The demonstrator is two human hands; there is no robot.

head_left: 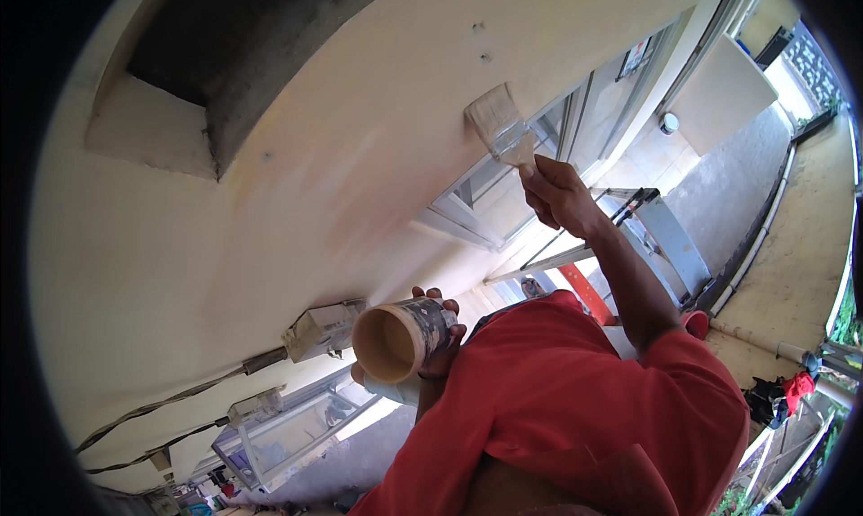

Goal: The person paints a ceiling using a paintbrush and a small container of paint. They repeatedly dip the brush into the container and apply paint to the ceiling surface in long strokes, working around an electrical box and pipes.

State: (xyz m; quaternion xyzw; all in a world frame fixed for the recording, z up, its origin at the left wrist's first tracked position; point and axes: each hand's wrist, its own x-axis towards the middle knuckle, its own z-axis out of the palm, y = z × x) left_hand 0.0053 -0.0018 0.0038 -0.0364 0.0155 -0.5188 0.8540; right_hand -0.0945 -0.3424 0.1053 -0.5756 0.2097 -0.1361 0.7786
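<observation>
My right hand [556, 192] is closed around the handle of a wide paintbrush [500, 125], its bristles against or very close to the cream wall [404, 93]. Pinkish-brown patches show through on the wall left of the brush. Lower down, my left hand [442, 336] grips a paint-smeared cylindrical paint can [388, 341]. The can is tilted so its open mouth shows, with a cream-coated inside. How much paint it holds I cannot tell.
A grey electrical box [324, 329] with a thick cable [162, 401] is fixed to the wall beside the can. Windows [490, 197] sit below the brush. A stepladder [670, 246] stands to the right. A dark recess [243, 48] cuts into the wall at upper left.
</observation>
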